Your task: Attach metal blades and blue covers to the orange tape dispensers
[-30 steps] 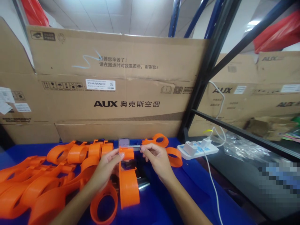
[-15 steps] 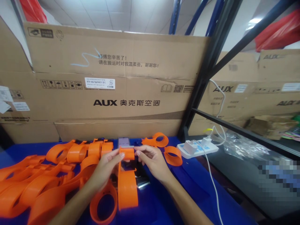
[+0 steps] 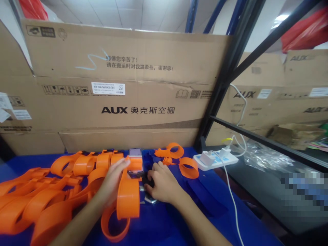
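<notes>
My left hand grips an orange plastic strap part near its top end, and the part hangs down over the blue table cover. My right hand is lowered onto the table beside it, fingers curled over small dark and shiny pieces; what it grips, if anything, is hidden. A phone lies flat just beyond the hands. An orange ring sits under the held part.
A heap of orange loop parts covers the left of the table. More orange rings lie to the right. A white power strip with chargers and a trailing cable sits by the black rack post. Large cardboard boxes wall the back.
Both hands have dropped from in front of me toward the table. The right hand left the orange part's top end and came down on the small dark pieces; the left lowered the part.
</notes>
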The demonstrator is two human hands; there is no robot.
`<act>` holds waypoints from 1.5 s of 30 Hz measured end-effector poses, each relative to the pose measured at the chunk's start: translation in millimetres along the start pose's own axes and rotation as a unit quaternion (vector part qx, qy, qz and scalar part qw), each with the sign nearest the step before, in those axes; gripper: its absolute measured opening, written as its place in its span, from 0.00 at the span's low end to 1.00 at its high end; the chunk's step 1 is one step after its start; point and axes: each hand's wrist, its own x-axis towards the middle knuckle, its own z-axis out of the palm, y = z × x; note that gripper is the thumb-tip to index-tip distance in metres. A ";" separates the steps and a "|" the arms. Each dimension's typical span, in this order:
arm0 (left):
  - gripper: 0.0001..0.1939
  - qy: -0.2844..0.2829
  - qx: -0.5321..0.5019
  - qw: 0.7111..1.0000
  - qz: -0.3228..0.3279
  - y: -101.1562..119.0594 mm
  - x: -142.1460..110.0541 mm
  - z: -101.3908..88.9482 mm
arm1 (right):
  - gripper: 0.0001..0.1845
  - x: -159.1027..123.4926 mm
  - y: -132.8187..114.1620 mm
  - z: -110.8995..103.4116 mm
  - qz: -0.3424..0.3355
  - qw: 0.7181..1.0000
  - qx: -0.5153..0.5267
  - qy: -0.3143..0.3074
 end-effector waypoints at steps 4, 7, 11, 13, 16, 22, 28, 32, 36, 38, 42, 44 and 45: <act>0.17 -0.024 0.036 0.999 -0.003 -2.4 1.9 1.0 | 0.08 2.8 1.7 -3.9 0.002 0.999 0.027 0.036; 0.19 -0.090 0.084 0.992 -0.013 -8.1 7.2 -3.5 | 0.07 4.5 6.0 -11.3 0.051 0.987 0.092 0.122; 0.24 -0.119 0.144 0.982 -0.009 -11.9 10.9 -6.4 | 0.08 2.5 7.4 -17.9 0.065 0.950 0.190 0.239; 0.23 -0.138 0.164 0.977 0.002 -11.1 10.3 -5.4 | 0.10 0.3 4.3 -18.3 0.016 0.943 0.211 0.258; 0.22 -0.154 0.165 0.974 0.009 -9.6 8.6 -3.7 | 0.13 -1.8 -2.1 -16.0 -0.051 0.942 0.218 0.250; 0.21 -0.188 0.176 0.966 0.013 -12.0 10.4 -6.3 | 0.14 0.2 -6.1 -7.0 -0.086 0.937 0.225 0.254; 0.22 -0.189 0.161 0.969 -0.008 -12.3 11.9 -5.6 | 0.15 0.2 -7.5 -6.3 -0.114 0.932 0.241 0.244; 0.18 -0.152 0.085 0.985 -0.009 -5.1 5.3 1.4 | 0.22 -0.7 -7.0 -9.9 -0.114 0.933 0.265 0.217; 0.19 -0.065 0.010 0.996 -0.057 2.5 0.2 3.6 | 0.21 2.8 3.4 -9.7 -0.039 0.924 0.273 0.264; 0.21 -0.056 -0.001 0.994 -0.091 3.1 0.9 1.8 | 0.18 5.5 10.2 -6.9 0.002 0.935 0.226 0.274; 0.22 -0.023 0.007 0.998 -0.056 -0.4 4.8 -1.1 | 0.14 9.4 16.3 5.7 0.011 0.983 0.067 0.170; 0.21 -0.031 0.026 0.998 -0.038 -1.3 5.8 -0.9 | 0.15 10.8 14.5 14.2 0.021 0.992 -0.002 0.126; 0.20 -0.044 0.038 0.998 -0.032 -1.3 5.9 -0.6 | 0.15 11.6 13.1 18.3 0.030 0.992 -0.031 0.116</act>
